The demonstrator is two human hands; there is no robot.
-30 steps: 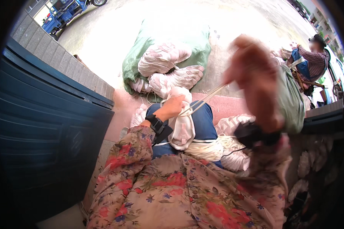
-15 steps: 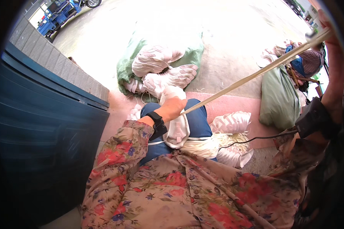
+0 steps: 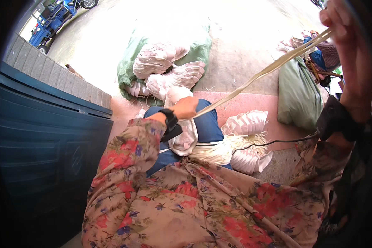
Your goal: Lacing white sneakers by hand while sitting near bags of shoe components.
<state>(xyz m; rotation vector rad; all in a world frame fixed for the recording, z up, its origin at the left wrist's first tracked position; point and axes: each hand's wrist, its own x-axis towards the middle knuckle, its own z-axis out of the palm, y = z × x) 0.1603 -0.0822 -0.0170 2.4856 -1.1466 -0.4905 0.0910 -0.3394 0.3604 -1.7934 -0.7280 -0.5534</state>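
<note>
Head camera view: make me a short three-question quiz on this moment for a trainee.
1. Which hand is higher, gripping the far end of the cream cords: (a) left or (b) right?
2. True or false: the left hand is on the green sack at right.
3. Fill in the colour: the vehicle at upper left is ____.

Key: 1. b, the right hand. 2. False; it is at the pale shoe upper. 3. Blue.

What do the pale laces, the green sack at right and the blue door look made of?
Pale laces: probably woven textile, matte, flat soft-looking strands. Green sack: likely thin plastic fabric, dull, creased and bulging. Blue door: perhaps painted metal, faint sheen over raised panels.
</note>
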